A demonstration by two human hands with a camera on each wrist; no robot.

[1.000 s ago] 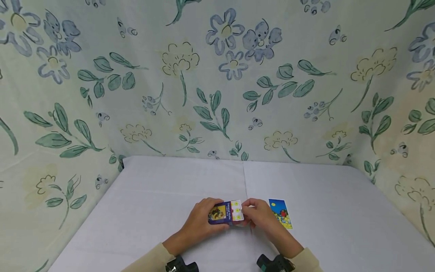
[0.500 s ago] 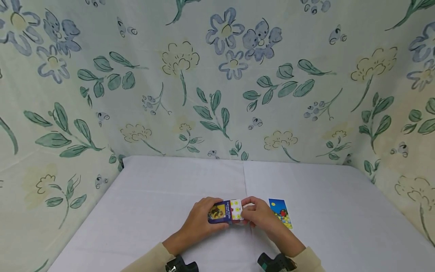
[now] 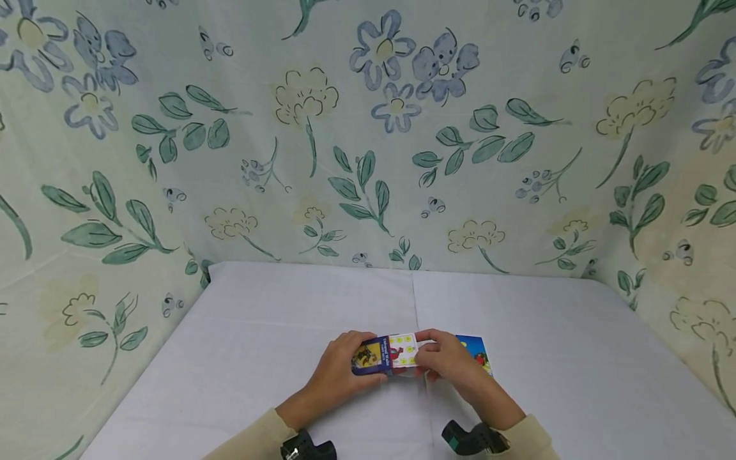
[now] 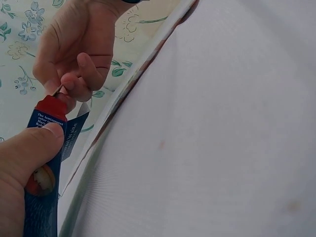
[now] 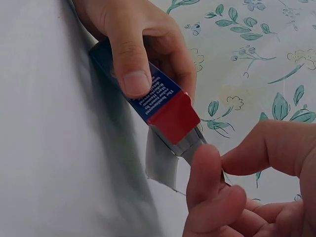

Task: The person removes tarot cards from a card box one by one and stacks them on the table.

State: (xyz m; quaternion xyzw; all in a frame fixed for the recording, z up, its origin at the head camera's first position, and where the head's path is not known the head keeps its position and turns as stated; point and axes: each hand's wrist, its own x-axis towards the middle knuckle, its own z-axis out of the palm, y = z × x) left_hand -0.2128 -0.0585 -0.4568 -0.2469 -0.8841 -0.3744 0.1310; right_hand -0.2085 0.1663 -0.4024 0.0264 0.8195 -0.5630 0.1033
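My left hand [image 3: 339, 363] grips a dark blue card box [image 3: 368, 358] with a golden picture on its front, thumb along its side in the left wrist view. From the box's open right end sticks a card [image 3: 404, 350] with yellow discs and a red figure. Its outer edge is pinched between thumb and fingers of my right hand [image 3: 454, 365]. A red flap [image 5: 175, 118] shows at the box mouth, and an open lid flap [image 5: 162, 155] hangs beside it. Partly behind the right hand, a blue and yellow card [image 3: 473, 346] lies on the table.
A white cloth covers the table [image 3: 299, 300], with a crease running down its middle. Floral fabric [image 3: 368, 140] hangs behind it and at both sides. A black camera [image 3: 307, 447] is strapped to the left wrist, another [image 3: 471, 439] to the right.
My right hand has moved slightly right, drawing the yellow-disc card further out of the box; more of its red figure shows. The left hand keeps holding the box in place.
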